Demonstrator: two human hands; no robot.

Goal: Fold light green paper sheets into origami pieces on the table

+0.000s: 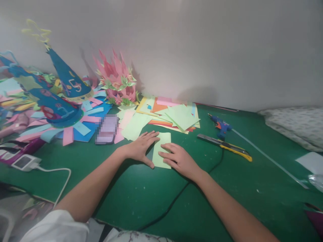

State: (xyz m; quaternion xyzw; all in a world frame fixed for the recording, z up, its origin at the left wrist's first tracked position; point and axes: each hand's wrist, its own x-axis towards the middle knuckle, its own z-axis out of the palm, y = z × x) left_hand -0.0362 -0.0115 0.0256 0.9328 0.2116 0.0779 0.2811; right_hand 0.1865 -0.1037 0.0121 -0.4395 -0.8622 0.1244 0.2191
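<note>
A small pale green sheet of paper (161,158), which looks folded, lies flat on the green table (141,198). At its left edge rests my left hand (141,148), fingers stretched out and thumb spread down toward the lower corner. My right hand (180,159) lies on the right side of the paper with its fingers spread across the surface. Both hands touch the paper without gripping it. Behind them sits a pile of coloured paper sheets (183,117), and a phone (107,129) with a blurred-out screen is left of my left hand.
A yellow-handled utility knife (225,147) and a blue glue gun (220,124) lie on the right, the gun's black cord (174,203) crossing the table. Blue paper cone hats (67,74) and a pink paper crown (118,82) stand at left. A white charger (26,163) lies near the left edge.
</note>
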